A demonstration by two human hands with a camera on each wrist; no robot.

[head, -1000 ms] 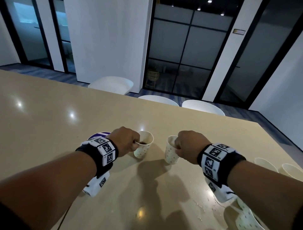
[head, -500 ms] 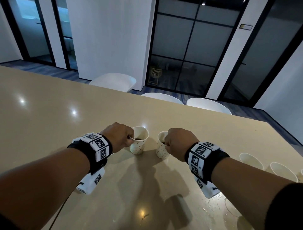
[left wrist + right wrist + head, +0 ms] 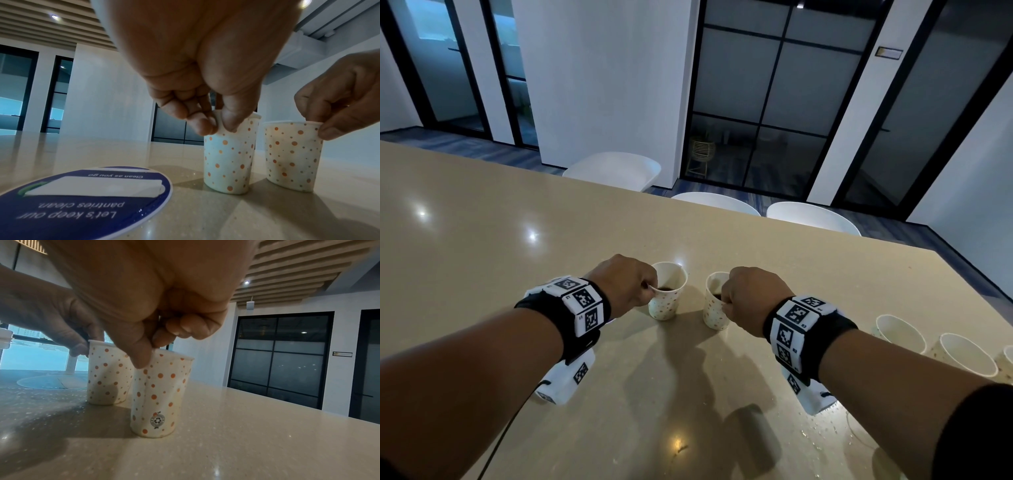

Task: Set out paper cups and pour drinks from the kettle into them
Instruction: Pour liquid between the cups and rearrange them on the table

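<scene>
From the head cam, the left hand [image 3: 625, 282] pinches the rim of a white paper cup with orange dots [image 3: 667, 295] and the right hand [image 3: 751, 298] pinches its twin [image 3: 715, 303], both upright on the beige stone table [image 3: 482, 246] with dark drink inside. I'd slide them slow and level. Left wrist cam: thumb and fingers [image 3: 231, 120] crease the rim, so ease off. Right wrist cam: same pinch on the near cup [image 3: 159, 395]; kettle's not visible.
</scene>
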